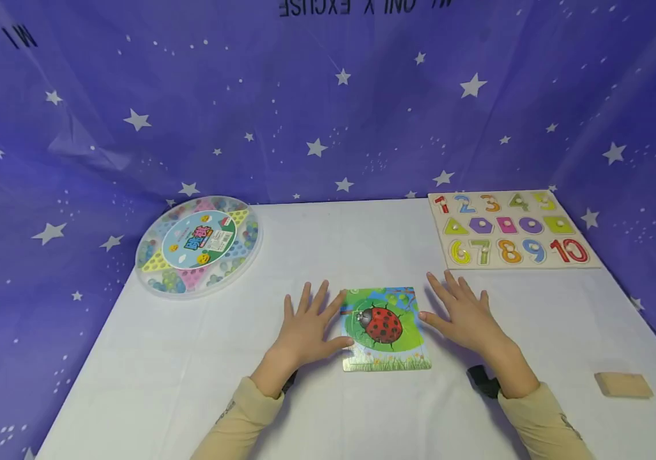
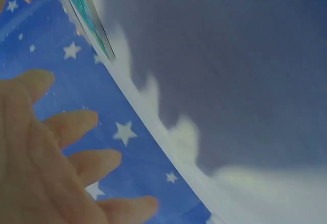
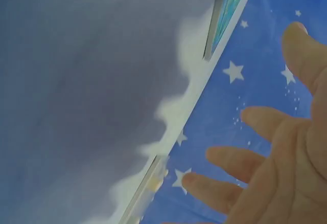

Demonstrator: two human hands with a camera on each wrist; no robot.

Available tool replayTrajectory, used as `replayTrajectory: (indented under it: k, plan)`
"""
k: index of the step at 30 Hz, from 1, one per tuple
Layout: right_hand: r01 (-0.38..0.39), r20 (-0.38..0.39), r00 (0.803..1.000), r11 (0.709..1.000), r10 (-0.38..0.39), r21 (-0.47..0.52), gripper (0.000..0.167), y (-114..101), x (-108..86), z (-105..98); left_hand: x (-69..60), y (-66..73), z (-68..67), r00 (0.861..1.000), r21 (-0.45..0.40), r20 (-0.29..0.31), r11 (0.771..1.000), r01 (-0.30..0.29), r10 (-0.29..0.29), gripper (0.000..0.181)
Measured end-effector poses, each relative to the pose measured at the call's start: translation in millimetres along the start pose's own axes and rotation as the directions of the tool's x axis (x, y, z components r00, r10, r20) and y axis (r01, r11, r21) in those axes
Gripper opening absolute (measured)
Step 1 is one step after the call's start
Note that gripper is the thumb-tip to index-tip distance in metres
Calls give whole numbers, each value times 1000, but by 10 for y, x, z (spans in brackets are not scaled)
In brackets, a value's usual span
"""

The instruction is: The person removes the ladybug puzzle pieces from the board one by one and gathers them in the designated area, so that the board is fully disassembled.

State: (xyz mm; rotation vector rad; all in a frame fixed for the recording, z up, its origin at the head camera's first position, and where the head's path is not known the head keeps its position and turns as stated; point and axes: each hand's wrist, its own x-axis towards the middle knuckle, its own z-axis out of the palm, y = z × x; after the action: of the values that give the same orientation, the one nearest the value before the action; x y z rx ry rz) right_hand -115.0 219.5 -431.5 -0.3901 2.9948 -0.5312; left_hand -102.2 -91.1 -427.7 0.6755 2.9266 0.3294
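1. Looks like a children's play table; home or studio, cannot tell.
2. Purple star-print cloth (image 1: 282, 166) hangs beyond left hand (image 1: 307, 335) and right hand (image 1: 468, 319).
3. White tabletop (image 1: 339, 255) beneath.
4. Toys: ladybug puzzle (image 1: 385, 329) between hands; round game box (image 1: 198, 243) beyond left, number board (image 1: 517, 237) beyond right.

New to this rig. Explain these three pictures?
No robot: a person's bare left hand and right hand, fingers spread. The wide picture is shot from the person's head, looking forward and down; the two close-ups, one from each wrist. On the white table, a ladybug puzzle lies between the hands. Behind it are a round Chinese checkers set, left, and a number and shape peg puzzle, right; a wooden block lies lower right. Neither hand holds anything; whether the left touches the puzzle is unclear.
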Motion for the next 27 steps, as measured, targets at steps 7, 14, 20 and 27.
replayTrajectory:
  k: [7, 14, 20, 27]
  plan:
    - [78, 73, 994, 997, -77, -16, 77, -135, 56, 121, 65, 166, 91, 993, 1, 93, 997, -75, 74, 89]
    - [137, 129, 983, 989, -130, -49, 76, -250, 108, 131, 179, 333, 97, 953, 10, 246, 982, -188, 179, 82]
    - [169, 114, 979, 986, -168, -2, 75, -256, 126, 146, 203, 396, 87, 931, 46, 331, 983, -176, 151, 81]
    - [197, 94, 975, 978, -203, 64, 74, -232, 207, 100, 242, 393, 56, 930, 61, 337, 982, -179, 149, 82]
